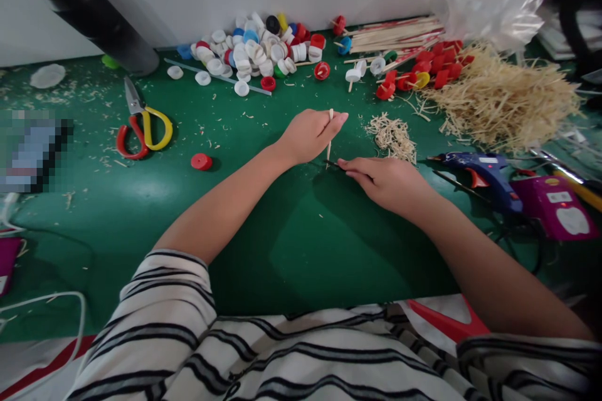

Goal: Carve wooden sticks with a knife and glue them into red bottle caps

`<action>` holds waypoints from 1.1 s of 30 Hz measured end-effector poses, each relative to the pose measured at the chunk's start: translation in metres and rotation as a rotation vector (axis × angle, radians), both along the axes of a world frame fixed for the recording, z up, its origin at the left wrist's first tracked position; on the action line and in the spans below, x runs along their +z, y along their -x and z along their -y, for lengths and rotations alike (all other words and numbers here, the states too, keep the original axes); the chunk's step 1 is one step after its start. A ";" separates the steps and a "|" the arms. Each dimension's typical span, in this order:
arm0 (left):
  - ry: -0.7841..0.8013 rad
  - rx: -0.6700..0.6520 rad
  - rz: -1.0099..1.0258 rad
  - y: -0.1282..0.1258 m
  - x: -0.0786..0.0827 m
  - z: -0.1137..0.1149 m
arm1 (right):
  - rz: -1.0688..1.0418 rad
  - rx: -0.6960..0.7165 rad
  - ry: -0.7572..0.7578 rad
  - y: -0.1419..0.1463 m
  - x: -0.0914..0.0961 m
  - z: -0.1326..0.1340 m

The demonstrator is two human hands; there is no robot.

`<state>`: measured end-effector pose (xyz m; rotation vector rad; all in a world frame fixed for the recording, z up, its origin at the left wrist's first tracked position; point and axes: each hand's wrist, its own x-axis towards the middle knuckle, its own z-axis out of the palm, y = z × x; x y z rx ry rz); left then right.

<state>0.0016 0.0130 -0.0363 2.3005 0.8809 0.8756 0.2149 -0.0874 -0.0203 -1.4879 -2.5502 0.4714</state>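
Observation:
My left hand (pixel 308 135) is closed around a thin wooden stick (pixel 328 149), whose lower end points down toward the green table. My right hand (pixel 390 183) pinches a small dark tool (pixel 335 165) that looks like a knife blade; its tip meets the stick's lower end. Most of the tool is hidden inside the fingers. Beyond my right hand lies a small heap of wood shavings (pixel 392 138). A single red bottle cap (pixel 202 161) rests to the left of my left hand.
Bottle caps (pixel 256 53) are piled at the back, beside wooden sticks (pixel 395 34) and red caps with sticks (pixel 437 66). Straw-like strips (pixel 503 97) and a blue glue gun (pixel 484 169) lie right. Scissors (pixel 145 128) and a black cylinder (pixel 103 19) are left.

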 end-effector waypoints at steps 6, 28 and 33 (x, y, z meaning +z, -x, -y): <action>0.023 0.009 0.000 0.001 0.002 0.001 | 0.022 -0.008 0.009 -0.001 0.000 0.002; 0.076 -0.016 0.026 0.006 0.000 -0.001 | 0.082 0.021 -0.113 -0.006 -0.004 0.014; 0.122 -0.098 0.067 0.008 -0.004 -0.005 | 0.042 0.010 -0.244 -0.006 -0.013 0.005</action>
